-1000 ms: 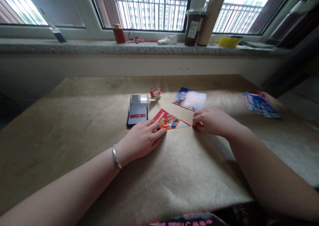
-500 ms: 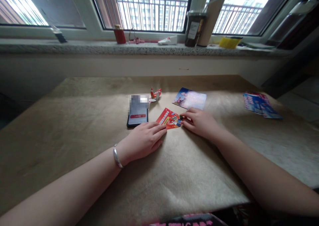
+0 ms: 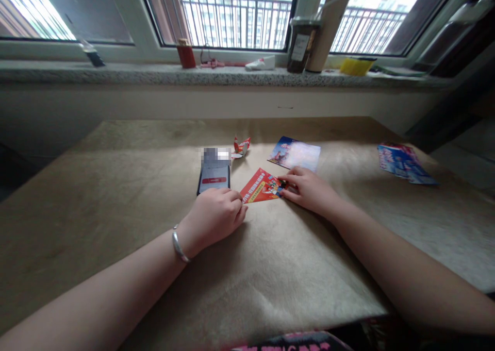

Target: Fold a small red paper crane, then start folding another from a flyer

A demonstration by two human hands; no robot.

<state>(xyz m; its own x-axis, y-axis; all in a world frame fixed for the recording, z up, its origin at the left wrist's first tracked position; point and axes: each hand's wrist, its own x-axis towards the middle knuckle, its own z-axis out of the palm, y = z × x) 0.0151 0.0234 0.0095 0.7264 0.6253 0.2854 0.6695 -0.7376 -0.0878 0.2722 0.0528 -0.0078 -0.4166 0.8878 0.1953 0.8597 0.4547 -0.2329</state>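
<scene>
A red printed sheet of paper, folded into a triangle, lies flat on the table between my hands. My left hand, with a silver bangle at the wrist, pinches its left corner. At the right corner, the thumb and fingers of my right hand close on the paper's edge. A black phone with a lit screen lies just beyond my left hand, which hides its lower end. Behind the sheet sits a small folded red-and-white paper piece. A blue printed sheet lies beyond my right hand.
Several blue printed cards lie fanned at the table's right. Along the granite windowsill stand a red jar, a dark lidded container, a cardboard tube and a yellow item.
My left hand has slid left and its fingers have curled from lying flat to a pinch at the paper's left corner. More of the sheet's left side shows. My right hand has barely moved.
</scene>
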